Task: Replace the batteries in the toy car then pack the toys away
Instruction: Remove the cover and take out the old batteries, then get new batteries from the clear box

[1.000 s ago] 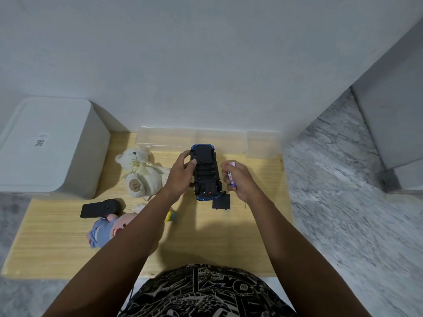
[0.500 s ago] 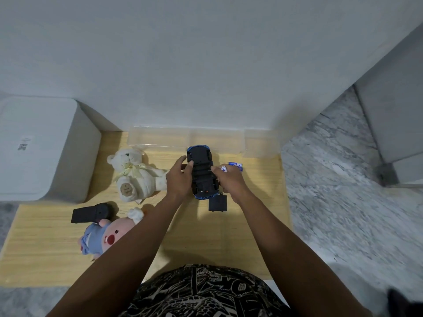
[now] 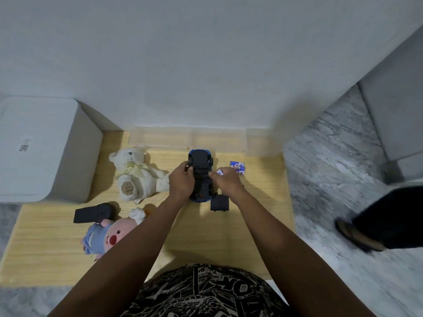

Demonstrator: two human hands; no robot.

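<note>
You are mid battery swap: your left hand [image 3: 182, 184] grips the upturned toy car [image 3: 201, 177] near the wooden board's [image 3: 251, 236] far edge, your right hand [image 3: 226, 183] pinches a battery [image 3: 220, 172] at its bay. Seat it next, I judge, then refit the cover [image 3: 219, 202]. The clear bins [image 3: 160, 139] look empty.

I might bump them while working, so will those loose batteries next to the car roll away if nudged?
Probably. The batteries are smooth cylinders lying on their sides on the flat wooden table, so a sideways nudge would likely roll them. They look small, probably light enough to scatter.
</note>
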